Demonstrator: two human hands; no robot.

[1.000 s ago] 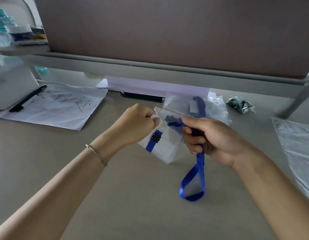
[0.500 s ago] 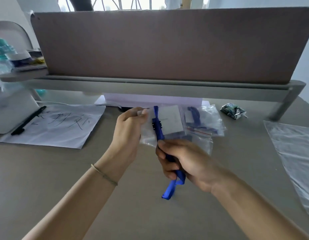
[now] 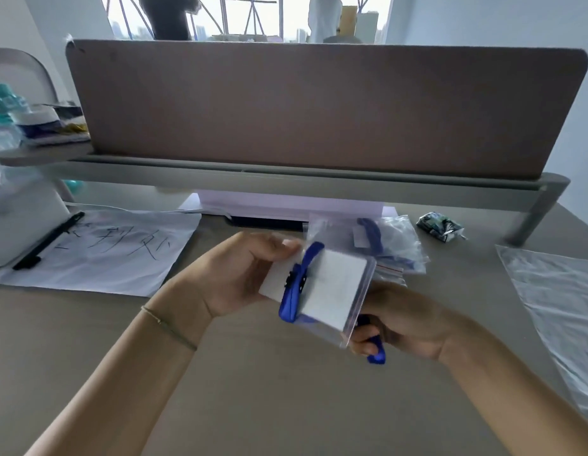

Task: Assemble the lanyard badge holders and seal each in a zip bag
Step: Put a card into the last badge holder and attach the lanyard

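Observation:
A clear zip bag (image 3: 358, 311) is held above the desk with a white badge holder (image 3: 335, 287) inside it. My left hand (image 3: 240, 274) grips the bag's left end. A blue lanyard (image 3: 299, 284) with a black clip runs across the badge and out of the bag's lower right. My right hand (image 3: 404, 324) is closed around the lanyard's loose end (image 3: 376, 355) under the bag. Behind them, a small pile of packed zip bags (image 3: 391, 245) with blue lanyards lies on the desk.
A sheet of paper (image 3: 115, 255) with handwriting and a black pen (image 3: 45, 241) lie at the left. Clear plastic sheeting (image 3: 556, 297) lies at the right. A small dark packet (image 3: 440, 227) sits near the brown divider panel (image 3: 319, 110). A white box (image 3: 19, 222) stands at far left.
The bag with the badge has turned sideways. My right hand moved down and right under the bag, gathering the lanyard loop so little of it hangs loose. The camera tilted up.

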